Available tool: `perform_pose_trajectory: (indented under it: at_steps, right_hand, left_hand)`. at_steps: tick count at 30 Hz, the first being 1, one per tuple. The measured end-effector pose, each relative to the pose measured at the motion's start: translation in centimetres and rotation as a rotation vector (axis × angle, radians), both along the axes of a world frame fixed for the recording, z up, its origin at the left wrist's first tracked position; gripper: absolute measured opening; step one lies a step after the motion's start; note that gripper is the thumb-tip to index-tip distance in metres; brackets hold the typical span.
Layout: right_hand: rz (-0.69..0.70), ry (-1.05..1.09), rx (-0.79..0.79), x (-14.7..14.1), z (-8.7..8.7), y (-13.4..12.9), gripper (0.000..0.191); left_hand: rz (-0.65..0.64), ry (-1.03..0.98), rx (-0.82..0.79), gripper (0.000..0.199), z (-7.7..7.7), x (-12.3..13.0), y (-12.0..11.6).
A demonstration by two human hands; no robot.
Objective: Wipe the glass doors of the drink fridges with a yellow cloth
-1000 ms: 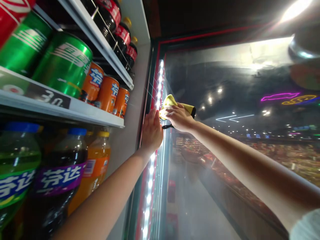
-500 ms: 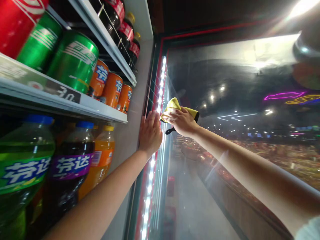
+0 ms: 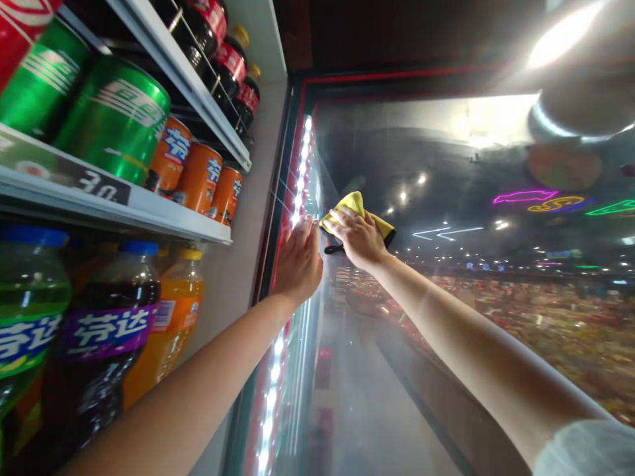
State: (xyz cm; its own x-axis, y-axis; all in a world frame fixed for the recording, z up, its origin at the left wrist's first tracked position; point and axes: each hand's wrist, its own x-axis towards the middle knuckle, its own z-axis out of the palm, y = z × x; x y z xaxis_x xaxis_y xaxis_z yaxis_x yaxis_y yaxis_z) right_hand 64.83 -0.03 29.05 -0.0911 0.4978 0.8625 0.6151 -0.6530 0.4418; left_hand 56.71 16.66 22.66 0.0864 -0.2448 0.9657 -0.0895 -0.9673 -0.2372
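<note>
My left hand lies with its fingers stretched out against the light strip along the edge of a glass door. Just to its right, my right hand presses a yellow cloth with a dark border against the upper part of the glass. The fingers rest over the cloth and cover part of it. A small black loop sticks out below the cloth, close to the left fingertips. Both arms reach up and forward.
On the left stand cooler shelves with green cans, orange cans and, lower down, soda bottles. Dark cola bottles fill a higher shelf. The glass shows ceiling lights and neon shapes.
The view has swung right, so the shelves sit further left. Both hands and the cloth have shifted slightly right relative to the light strip. The black loop hangs at a flatter angle.
</note>
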Motion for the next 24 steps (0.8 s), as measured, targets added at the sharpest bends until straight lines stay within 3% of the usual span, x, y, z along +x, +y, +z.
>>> perform_pose_trajectory:
  at_steps: [3,6,9,12,14,16,19,22,24]
  right_hand:
    - [-0.019,0.005,0.193,0.2,2.1,-2.2,0.052]
    - [-0.056,0.02,0.401,0.3,0.3,-3.9,0.054]
    - [-0.072,0.022,0.273,0.1,-1.7,-3.8,0.055]
    - [-0.078,0.013,0.125,0.0,-0.4,-4.4,0.055]
    - [-0.101,0.022,0.196,0.1,1.4,-6.1,0.055]
    - [-0.137,0.036,0.349,0.2,2.0,-8.5,0.055]
    - [-0.206,0.06,0.516,0.3,-0.3,-11.0,0.059]
    - [-0.222,0.075,0.402,0.0,-3.1,-11.1,0.062]
    - [-0.211,0.079,0.282,-0.2,-3.0,-11.0,0.063]
  left_hand:
    - [-0.029,-0.01,0.031,0.062,-0.4,-0.1,-0.7]
    - [-0.057,-0.024,0.025,0.063,-0.9,-0.4,-0.8]
    - [-0.063,-0.025,0.02,0.063,-0.9,-0.3,-1.4]
    - [-0.088,-0.018,0.048,0.062,-0.6,0.2,-2.9]
    - [-0.118,-0.021,0.055,0.062,-0.6,0.7,-3.9]
    - [-0.145,-0.024,0.054,0.062,-1.0,1.1,-4.6]
    - [-0.168,-0.014,0.046,0.062,-1.8,1.5,-5.0]
    - [-0.177,0.02,0.036,0.064,-1.9,1.9,-5.9]
    - [-0.185,0.037,0.037,0.064,-1.5,2.3,-7.2]
